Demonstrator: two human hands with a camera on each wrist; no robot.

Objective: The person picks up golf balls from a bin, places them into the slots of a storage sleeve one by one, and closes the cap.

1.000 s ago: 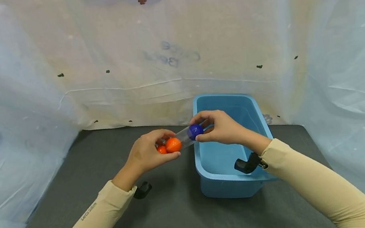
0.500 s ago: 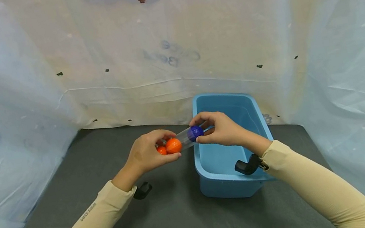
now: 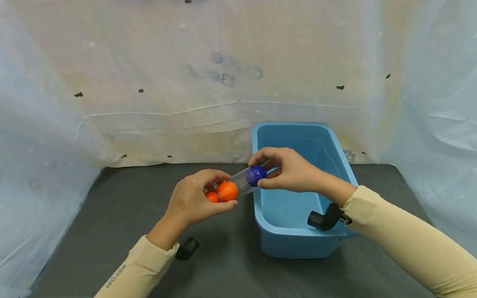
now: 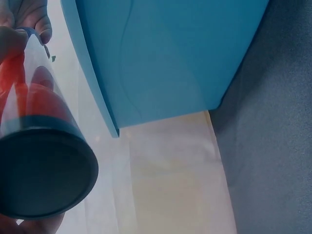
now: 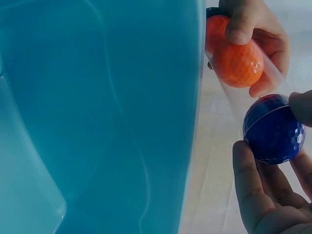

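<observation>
Our left hand (image 3: 192,200) curls round the closed end of a clear tube (image 3: 238,180), thumb below and fingers over the top, gripping it above the dark mat (image 3: 225,290). Two orange balls (image 3: 227,191) sit inside the tube at that end, one behind the other; from the left wrist we see the tube's dark cap (image 4: 41,175) end-on, with orange showing through the wall above it. Our right hand (image 3: 292,169) pinches the other end of the tube between thumb and fingertips, where a blue ball (image 3: 255,175) sits at the mouth. From the right wrist the blue ball (image 5: 274,128) lies against our fingers (image 5: 253,185), just beside the nearer orange ball (image 5: 237,62); whether it is wholly inside the tube we cannot tell. The tube lies nearly level, tilted a little up toward the right, its blue end over the near left rim of a blue bin (image 3: 284,247). The bin stands on the mat against a pale, flower-dotted sheet (image 3: 224,66) that hangs behind and to both sides.
</observation>
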